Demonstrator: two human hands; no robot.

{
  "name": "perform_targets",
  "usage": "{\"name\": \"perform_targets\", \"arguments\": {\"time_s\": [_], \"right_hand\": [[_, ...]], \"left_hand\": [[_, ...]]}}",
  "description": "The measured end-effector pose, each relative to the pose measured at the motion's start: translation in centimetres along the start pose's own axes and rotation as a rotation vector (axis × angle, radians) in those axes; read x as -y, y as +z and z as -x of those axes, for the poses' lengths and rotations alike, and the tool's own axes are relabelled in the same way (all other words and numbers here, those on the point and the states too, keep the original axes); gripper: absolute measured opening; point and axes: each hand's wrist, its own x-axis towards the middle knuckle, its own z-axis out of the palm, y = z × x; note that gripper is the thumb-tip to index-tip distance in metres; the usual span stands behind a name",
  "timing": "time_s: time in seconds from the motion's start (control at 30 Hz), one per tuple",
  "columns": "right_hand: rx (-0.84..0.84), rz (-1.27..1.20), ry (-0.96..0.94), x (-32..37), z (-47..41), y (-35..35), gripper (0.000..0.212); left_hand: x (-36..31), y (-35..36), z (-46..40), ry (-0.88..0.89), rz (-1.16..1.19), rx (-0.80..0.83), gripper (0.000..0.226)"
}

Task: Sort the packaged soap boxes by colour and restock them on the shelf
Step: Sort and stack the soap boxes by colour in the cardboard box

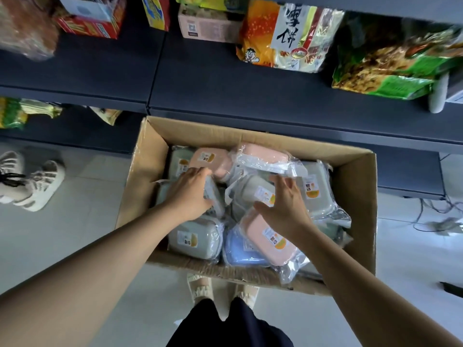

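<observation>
Fingers of the left hand [190,194] curl on a wrapped grey soap box [213,196]; the right hand [283,204] hovers spread, holding nothing. Their cardboard carton [355,209] sits on pale floor tiles [75,221] before dark shelves [225,81].

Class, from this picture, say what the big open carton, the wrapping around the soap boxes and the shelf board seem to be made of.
Carton: brown corrugated cardboard, matte; ragged fluted edge.
Wrapping: thin clear plastic film, glossy, crinkled.
Shelf board: smooth, matte, dark grey; probably painted metal, unclear.

Brown cardboard box [355,196]: pink soap boxes [271,240], grey-green ones [194,237], one blue [240,251], all orange-and-white labelled. Dark blue-grey shelf [225,78]. Snack bag [390,66], blurred, seemingly green.
</observation>
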Motion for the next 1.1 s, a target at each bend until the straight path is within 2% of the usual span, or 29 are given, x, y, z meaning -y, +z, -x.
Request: {"name": "perform_targets", "arguments": {"time_s": [0.17, 0.33, 0.43, 0.6, 0.7, 0.73, 0.83, 0.97, 1.1], "right_hand": [[0.036, 0.022, -0.142, 3.6, -1.1, 2.7, 0.059], [0.115, 0.058, -0.178, 6.6, -3.9, 6.2, 0.054], [0.158, 0.106, -0.102, 7.6, -5.5, 8.2, 0.054], [0.289, 0.135, 0.089, 7.6, -6.4, 10.7, 0.074], [0.322, 0.270, 0.082, 7.5, -6.4, 10.8, 0.062], [0.314, 0.289, 0.061, 7.5, -6.4, 10.8, 0.057], [0.240, 0.285, 0.029, 7.8, -5.8, 10.1, 0.063], [0.083, 0.106, 0.040, 8.4, -5.9, 7.4, 0.053], [-0.140, 0.012, 0.004, 7.8, -6.2, 5.5, 0.069]], "left_hand": [[4.6, -0.4, 0.1, -0.156, -0.020, 0.030, 0.058], [8.0, 0.0, 0.2, -0.190, -0.048, 0.015, 0.059], [9.6, 0.6, 0.1, -0.203, -0.064, 0.004, 0.058], [11.9, 2.2, 0.1, -0.247, 0.040, 0.055, 0.076], [12.3, 2.8, -0.1, -0.269, 0.041, 0.123, 0.074], [12.3, 2.9, -0.1, -0.282, 0.047, 0.158, 0.073], [12.1, 3.4, -0.4, -0.317, 0.075, 0.216, 0.077], [12.0, 4.0, -1.2, -0.334, 0.082, 0.177, 0.088], [11.3, 4.8, -2.1, -0.331, 0.025, 0.155, 0.099]]}}
